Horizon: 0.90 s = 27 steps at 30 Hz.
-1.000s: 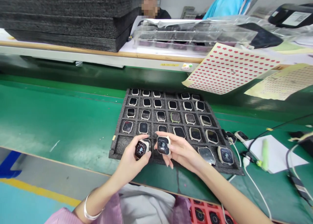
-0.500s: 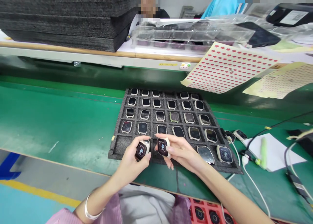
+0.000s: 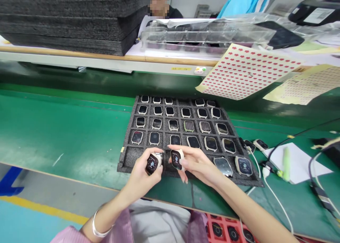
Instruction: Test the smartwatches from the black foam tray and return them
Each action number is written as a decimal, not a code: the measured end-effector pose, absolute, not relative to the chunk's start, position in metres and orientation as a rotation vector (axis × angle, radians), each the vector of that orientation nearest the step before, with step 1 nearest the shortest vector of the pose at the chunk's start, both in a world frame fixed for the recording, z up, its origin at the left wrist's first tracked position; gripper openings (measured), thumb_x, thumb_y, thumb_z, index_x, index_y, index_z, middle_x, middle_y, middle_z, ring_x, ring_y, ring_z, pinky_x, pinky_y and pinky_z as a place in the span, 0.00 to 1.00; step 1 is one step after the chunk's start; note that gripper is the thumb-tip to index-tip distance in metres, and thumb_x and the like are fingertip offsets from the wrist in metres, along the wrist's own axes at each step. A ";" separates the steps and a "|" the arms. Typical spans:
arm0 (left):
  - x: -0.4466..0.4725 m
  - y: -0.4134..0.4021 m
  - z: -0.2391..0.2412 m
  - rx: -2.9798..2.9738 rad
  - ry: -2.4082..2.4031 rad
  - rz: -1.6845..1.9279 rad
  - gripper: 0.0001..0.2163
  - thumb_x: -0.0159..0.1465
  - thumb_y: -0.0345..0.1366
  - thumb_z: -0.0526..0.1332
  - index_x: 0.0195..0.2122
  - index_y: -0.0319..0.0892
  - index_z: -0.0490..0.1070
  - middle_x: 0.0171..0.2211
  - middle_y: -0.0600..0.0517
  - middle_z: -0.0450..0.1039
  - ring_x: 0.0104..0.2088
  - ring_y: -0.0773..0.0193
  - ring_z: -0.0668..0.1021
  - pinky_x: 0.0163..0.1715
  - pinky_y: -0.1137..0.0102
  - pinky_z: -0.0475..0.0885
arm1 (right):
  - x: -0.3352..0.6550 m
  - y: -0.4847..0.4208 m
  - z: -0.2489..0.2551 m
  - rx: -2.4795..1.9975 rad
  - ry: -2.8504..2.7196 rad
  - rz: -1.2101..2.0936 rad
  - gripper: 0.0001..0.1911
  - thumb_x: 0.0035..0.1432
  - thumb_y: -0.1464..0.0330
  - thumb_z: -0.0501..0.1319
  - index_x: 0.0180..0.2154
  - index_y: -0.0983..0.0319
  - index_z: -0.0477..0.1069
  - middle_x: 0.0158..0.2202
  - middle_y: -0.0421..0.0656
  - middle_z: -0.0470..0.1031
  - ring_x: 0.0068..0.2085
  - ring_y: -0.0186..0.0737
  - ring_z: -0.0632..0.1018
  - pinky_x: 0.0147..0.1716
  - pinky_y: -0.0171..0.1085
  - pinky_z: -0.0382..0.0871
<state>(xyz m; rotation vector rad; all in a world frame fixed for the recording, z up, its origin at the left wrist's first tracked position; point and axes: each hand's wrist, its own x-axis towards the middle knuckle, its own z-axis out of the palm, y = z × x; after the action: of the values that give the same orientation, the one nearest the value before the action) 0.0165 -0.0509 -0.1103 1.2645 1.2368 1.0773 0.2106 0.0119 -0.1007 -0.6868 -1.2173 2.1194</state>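
Over the near edge of the foam tray [image 3: 132,157], the left hand [image 3: 142,173] had its fingers [image 3: 156,175] clamped on one watch [image 3: 152,164], the right hand [image 3: 198,161] on a second watch [image 3: 175,159]; more watches [image 3: 210,144] lay in the tray.

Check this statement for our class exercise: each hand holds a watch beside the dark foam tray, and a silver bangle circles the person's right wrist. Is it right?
Not quite: the silver bangle circles the left wrist, as the head view shows. Otherwise correct: the left hand and right hand each hold a watch beside the dark foam tray.
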 end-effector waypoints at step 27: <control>0.014 -0.048 -0.117 1.256 1.290 1.127 0.17 0.60 0.30 0.58 0.51 0.44 0.63 0.34 0.54 0.66 0.23 0.72 0.66 0.22 0.77 0.62 | 0.214 0.013 -0.098 -0.797 -1.260 2.066 0.24 0.55 0.66 0.67 0.53 0.64 0.70 0.31 0.46 0.76 0.20 0.33 0.75 0.18 0.32 0.71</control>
<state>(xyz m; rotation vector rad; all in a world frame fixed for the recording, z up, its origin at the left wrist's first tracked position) 0.0141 -0.0484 -0.1169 1.2560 1.2896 1.1271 0.2136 0.0126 -0.0982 -0.7970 -1.2603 2.0659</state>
